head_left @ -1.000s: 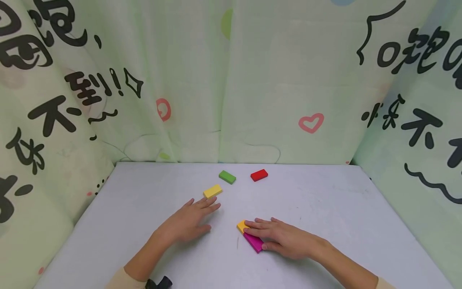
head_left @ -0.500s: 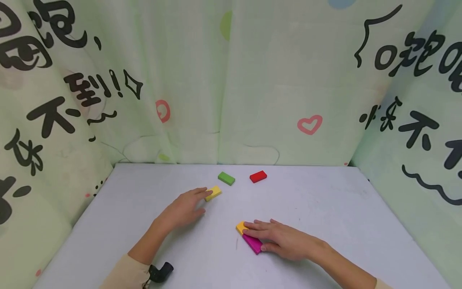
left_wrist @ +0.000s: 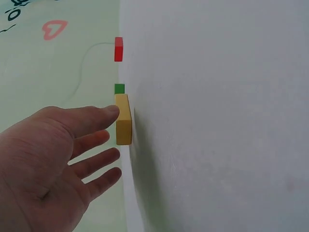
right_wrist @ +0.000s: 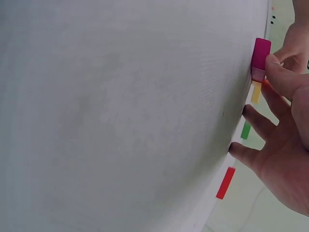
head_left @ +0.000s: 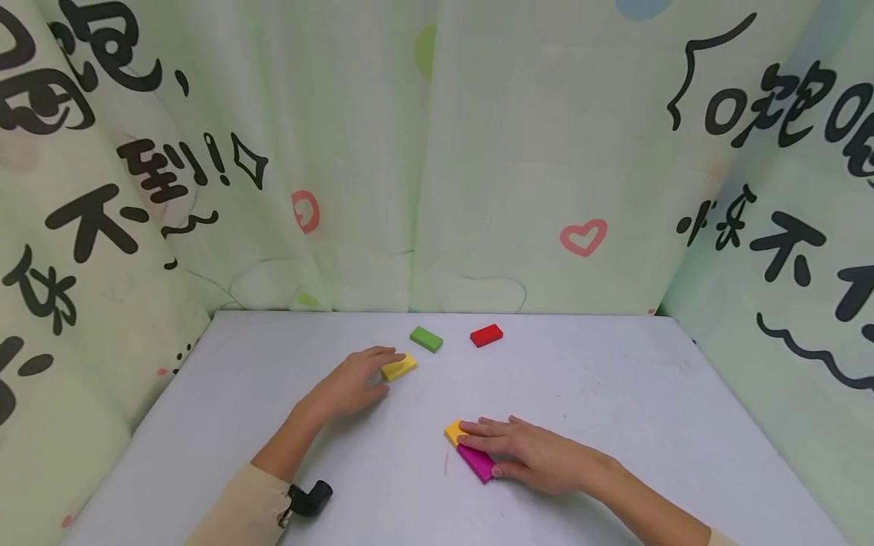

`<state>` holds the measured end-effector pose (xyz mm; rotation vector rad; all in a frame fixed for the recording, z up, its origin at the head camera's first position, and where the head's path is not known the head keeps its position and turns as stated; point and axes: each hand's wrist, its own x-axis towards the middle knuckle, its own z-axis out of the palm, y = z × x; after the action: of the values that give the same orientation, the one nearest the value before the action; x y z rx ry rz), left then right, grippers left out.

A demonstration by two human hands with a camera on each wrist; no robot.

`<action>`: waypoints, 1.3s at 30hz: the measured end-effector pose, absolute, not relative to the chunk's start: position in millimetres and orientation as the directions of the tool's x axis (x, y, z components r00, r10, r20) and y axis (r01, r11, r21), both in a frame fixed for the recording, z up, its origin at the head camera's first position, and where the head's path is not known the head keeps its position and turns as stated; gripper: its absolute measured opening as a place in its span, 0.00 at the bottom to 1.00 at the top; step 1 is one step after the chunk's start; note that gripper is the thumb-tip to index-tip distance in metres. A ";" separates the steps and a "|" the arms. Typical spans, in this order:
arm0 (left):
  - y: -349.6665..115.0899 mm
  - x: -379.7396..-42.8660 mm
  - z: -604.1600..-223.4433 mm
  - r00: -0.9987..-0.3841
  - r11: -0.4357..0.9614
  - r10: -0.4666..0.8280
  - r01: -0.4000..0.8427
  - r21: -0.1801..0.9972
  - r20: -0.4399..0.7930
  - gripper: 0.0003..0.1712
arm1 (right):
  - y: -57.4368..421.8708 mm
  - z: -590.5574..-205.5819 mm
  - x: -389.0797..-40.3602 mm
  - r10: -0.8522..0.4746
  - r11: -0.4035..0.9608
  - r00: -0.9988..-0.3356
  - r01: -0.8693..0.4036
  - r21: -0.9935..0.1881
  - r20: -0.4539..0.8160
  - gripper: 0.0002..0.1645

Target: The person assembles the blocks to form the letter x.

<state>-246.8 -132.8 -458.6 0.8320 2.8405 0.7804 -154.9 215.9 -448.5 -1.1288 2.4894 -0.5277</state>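
Observation:
In the head view my left hand (head_left: 355, 383) reaches to a yellow block (head_left: 401, 368), its fingers over the far left side and the thumb near the closer side. The left wrist view shows the thumb tip against or just beside this yellow block (left_wrist: 124, 121), the other fingers spread and fairly straight. My right hand (head_left: 532, 453) lies palm down, fingers extended. Its fingertips rest on an orange-yellow block (head_left: 453, 431), partly covered, while the thumb touches a magenta block (head_left: 476, 462) set end to end with it. The right wrist view has the thumb beside the magenta block (right_wrist: 261, 54).
Beyond the hands, a green block (head_left: 426, 338) and a red block (head_left: 486, 335) lie near the far edge of the white table (head_left: 580, 379). Pale green curtains (head_left: 492, 152) with black lettering enclose the back and sides. A black device (head_left: 310, 498) sits at the left wrist.
My left hand has shifted leftward and farther out, from in front of the yellow block to its left end, with fingers over it. The right hand stays on the orange-yellow and magenta blocks.

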 end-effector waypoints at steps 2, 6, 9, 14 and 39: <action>-132.0 -249.5 -459.8 -0.845 0.720 0.531 0.489 0.492 0.064 0.32 | 215.9 -449.5 -155.1 -0.770 0.610 -0.617 -0.638 -0.470 -0.161 0.34; -129.5 -254.2 -461.8 -0.846 0.716 0.529 0.483 0.504 0.060 0.32 | 215.8 -450.5 -155.3 -0.771 0.609 -0.617 -0.643 -0.465 -0.157 0.34; -127.2 -257.4 -461.8 -0.850 0.716 0.523 0.476 0.511 0.059 0.33 | 216.3 -450.5 -155.5 -0.774 0.606 -0.615 -0.653 -0.455 -0.150 0.34; -125.2 -262.5 -459.4 -0.863 0.704 0.500 0.453 0.547 0.072 0.34 | 216.0 -448.4 -156.3 -0.777 0.602 -0.613 -0.658 -0.452 -0.142 0.34; -111.7 -276.9 -458.2 -0.889 0.722 0.456 0.348 0.598 -0.033 0.34 | 214.6 -448.0 -155.8 -0.760 0.624 -0.626 -0.629 -0.464 -0.173 0.35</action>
<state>-276.9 -111.7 -458.2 0.6473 2.7474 0.9002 -155.8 214.6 -448.0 -1.1120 2.4959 -0.5169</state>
